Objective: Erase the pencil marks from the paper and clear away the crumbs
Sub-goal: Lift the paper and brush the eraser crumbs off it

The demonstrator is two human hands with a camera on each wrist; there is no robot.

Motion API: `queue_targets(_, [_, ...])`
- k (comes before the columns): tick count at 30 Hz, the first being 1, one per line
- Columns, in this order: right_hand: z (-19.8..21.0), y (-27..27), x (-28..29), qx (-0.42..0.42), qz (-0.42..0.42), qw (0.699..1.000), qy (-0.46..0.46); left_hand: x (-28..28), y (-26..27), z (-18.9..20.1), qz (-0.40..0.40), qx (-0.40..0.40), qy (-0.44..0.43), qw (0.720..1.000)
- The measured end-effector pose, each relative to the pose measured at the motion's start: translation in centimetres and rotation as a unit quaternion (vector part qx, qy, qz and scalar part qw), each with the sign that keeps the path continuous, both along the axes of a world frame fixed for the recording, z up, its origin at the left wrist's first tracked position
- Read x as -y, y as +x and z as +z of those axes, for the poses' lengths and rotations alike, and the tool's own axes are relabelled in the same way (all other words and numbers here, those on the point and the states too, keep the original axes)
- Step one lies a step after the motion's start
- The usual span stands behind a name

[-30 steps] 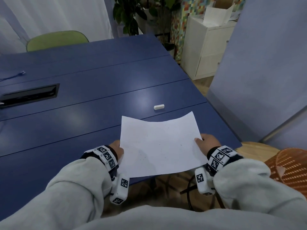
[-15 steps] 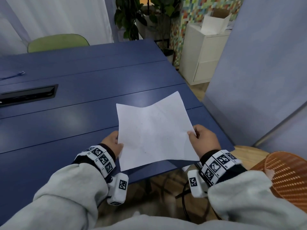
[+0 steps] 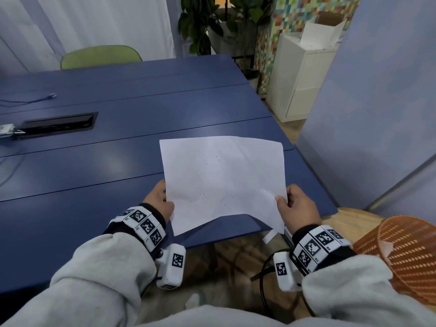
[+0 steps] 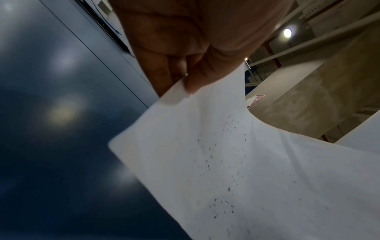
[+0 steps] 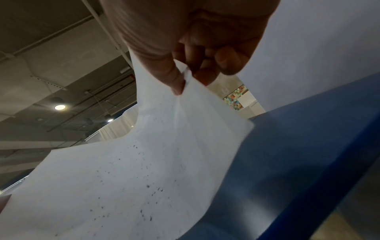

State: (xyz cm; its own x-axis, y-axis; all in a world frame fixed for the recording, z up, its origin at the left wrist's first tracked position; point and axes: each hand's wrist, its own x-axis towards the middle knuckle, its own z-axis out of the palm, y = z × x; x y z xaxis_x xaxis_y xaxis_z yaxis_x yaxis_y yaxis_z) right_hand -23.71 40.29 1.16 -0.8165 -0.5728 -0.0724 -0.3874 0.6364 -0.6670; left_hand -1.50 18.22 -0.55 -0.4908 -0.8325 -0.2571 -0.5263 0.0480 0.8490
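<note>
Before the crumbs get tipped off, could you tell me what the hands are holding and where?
The sheet of paper: left hand pinches its left edge, right hand pinches its right edge.

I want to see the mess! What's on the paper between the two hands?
Dark eraser crumbs dot the paper between left hand and right hand, clearest in both wrist views.

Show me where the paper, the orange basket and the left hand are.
paper (image 3: 224,175): head view, middle of sheet.
orange basket (image 3: 410,253): head view, woven wall.
left hand (image 3: 158,201): head view, back of hand.
</note>
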Motion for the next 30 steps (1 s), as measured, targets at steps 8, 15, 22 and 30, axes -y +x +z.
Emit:
queue_targets(8, [0.3,0.6,-0.7,-0.011,0.024,0.999,-0.018,-0.6,0.8,0.5,0.016,-0.008,-0.016,1.0])
queue_targets(15, [0.3,1.1,-1.3,-0.02,0.041,0.999,-0.008,-0.7,1.6,0.2,0.008,0.026,-0.03,0.999])
queue_targets(22, [0.2,1.2,-1.9,-0.02,0.047,0.999,0.004,-0.9,1.6,-0.4,0.021,0.048,-0.037,0.998])
queue_targets(30, [0.1,1.1,-2.3,-0.01,0.043,0.999,0.029,-1.3,1.5,-1.1,0.044,0.07,-0.043,0.996])
